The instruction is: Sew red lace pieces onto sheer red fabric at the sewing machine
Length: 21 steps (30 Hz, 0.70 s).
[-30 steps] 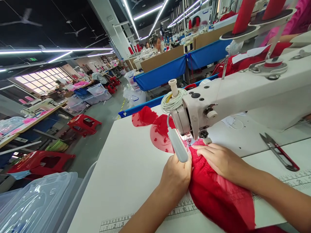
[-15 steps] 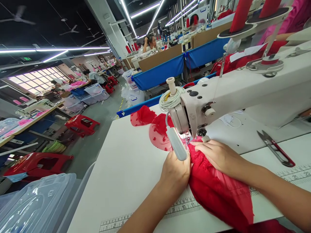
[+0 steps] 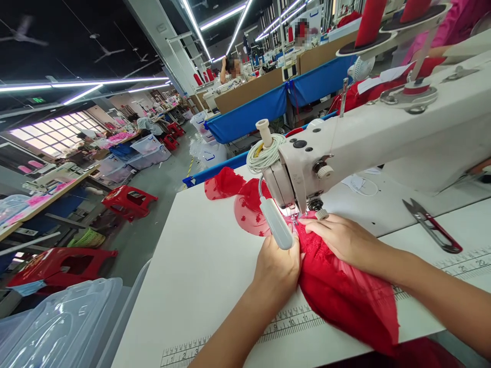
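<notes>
Red lace and sheer fabric (image 3: 345,291) lies under the needle of a white sewing machine (image 3: 360,133) and hangs toward the table's front edge. My left hand (image 3: 278,260) is closed on the fabric's left edge, just in front of the presser foot (image 3: 294,217); a grey lamp (image 3: 276,225) on the machine hides part of its fingers. My right hand (image 3: 341,235) lies flat on top of the fabric to the right of the needle, fingers stretched toward the foot. Beyond the needle, more red sheer fabric (image 3: 249,212) with small dark motifs spreads on the white table.
Thread snips (image 3: 433,227) with red handles lie right of my right hand. A printed ruler scale (image 3: 291,323) runs along the table front. Clear plastic bins (image 3: 61,317) and red stools (image 3: 128,199) stand at the left. People sit at other machines farther back.
The view has shifted slightly, so the machine and snips appear a little farther left. Both hands keep nearly the same place on the fabric beside the needle.
</notes>
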### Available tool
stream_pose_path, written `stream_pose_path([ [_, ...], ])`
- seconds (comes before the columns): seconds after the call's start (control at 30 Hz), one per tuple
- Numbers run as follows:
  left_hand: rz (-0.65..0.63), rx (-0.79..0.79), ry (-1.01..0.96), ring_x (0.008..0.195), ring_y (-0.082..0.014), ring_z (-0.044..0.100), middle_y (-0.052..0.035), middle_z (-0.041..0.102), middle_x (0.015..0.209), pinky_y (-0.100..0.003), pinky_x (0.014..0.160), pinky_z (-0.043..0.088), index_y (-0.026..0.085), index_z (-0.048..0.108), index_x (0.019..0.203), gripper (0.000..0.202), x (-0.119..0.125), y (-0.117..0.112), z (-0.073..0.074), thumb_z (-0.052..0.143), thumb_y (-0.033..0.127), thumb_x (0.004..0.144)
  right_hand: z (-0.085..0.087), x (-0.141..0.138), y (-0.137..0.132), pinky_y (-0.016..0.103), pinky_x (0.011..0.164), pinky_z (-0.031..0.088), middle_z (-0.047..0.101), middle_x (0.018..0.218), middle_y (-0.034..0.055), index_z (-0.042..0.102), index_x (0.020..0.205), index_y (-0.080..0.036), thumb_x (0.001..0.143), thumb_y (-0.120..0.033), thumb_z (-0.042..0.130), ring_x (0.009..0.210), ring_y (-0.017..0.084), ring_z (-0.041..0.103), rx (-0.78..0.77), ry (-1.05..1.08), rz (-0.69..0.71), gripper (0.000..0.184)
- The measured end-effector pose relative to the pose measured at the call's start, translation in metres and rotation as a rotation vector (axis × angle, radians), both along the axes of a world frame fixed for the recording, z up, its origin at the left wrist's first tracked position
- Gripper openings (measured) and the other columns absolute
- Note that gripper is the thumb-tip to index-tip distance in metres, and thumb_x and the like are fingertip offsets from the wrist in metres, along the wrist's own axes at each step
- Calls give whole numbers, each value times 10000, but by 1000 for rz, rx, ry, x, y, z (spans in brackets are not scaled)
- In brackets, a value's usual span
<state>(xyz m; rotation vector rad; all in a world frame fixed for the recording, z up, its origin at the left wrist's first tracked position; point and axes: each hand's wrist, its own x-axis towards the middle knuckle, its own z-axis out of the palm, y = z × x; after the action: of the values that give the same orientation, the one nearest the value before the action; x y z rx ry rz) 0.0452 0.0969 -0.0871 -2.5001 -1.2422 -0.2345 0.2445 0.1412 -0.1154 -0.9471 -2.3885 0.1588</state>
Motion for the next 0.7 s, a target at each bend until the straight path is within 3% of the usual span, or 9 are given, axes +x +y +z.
stream_pose_path([
  [0.23, -3, 40, 29, 774, -258, 596, -192, 647, 1038, -358, 602, 441, 58, 588, 1124, 312, -2, 0, -3, 358, 167, 944, 4, 1, 3, 335, 714, 539, 650, 854, 67, 584, 941, -189, 794, 37, 309, 880, 234, 592, -26, -20, 18, 386],
  [0.4, -10, 41, 14, 765, -260, 584, -192, 644, 1069, -370, 623, 451, 62, 611, 1065, 286, -1, 2, -3, 392, 193, 937, 10, 3, 6, 338, 700, 524, 645, 864, 73, 579, 965, -180, 849, -21, 302, 808, 228, 564, -86, -27, 61, 340],
  [0.53, -28, 38, -90, 835, -273, 577, -180, 634, 1051, -381, 683, 468, 65, 587, 1124, 301, -1, 3, 0, 460, 228, 906, 19, 8, 8, 343, 733, 522, 646, 923, 81, 589, 987, -175, 953, -154, 301, 802, 213, 569, -169, -34, 150, 290],
  [0.63, -117, 15, -166, 752, -220, 555, -107, 633, 901, -329, 620, 420, 131, 616, 943, 200, -3, 2, 4, 423, 172, 905, 20, 12, 7, 379, 824, 523, 643, 1028, 98, 579, 1126, -160, 931, -192, 395, 940, 237, 589, -145, -51, 128, 269],
  [0.7, -212, -63, -206, 622, -170, 492, -46, 587, 740, -297, 543, 345, 161, 570, 762, 264, -6, 0, 8, 394, 224, 948, 18, 15, 4, 381, 855, 521, 630, 1075, 112, 559, 1189, -153, 921, -185, 415, 1010, 241, 579, -94, -12, 133, 306],
])
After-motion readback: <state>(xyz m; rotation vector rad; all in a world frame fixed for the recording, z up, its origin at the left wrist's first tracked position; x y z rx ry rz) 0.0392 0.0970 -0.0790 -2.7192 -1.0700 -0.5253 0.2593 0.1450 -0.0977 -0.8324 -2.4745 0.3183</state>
